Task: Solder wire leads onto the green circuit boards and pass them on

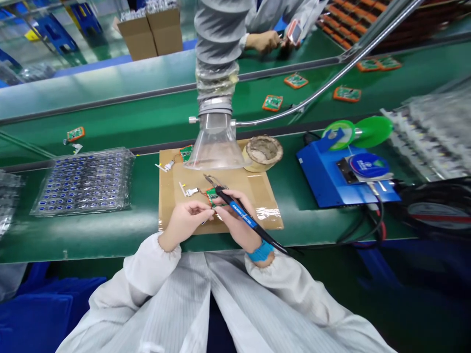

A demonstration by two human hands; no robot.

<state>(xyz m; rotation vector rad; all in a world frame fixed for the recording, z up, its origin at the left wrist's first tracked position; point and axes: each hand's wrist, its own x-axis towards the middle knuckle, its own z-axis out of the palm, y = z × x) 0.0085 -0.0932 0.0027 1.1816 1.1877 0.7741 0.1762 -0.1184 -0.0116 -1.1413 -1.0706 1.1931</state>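
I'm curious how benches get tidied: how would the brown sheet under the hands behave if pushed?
The sheet is probably fairly stiff, lying flat with straight edges. Its glare suggests a glossy, maybe slippery top. The circuit board by its far edge might ride along, since it rests there.

Electronics factory, circuit boards (273, 102), flexible duct (221, 34)

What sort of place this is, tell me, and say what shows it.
Probably an electronics assembly workshop: orange-edged circuit boards lie along a green surface, a soldering tool is in the right hand, and a clear hood hangs from a ribbed hose.
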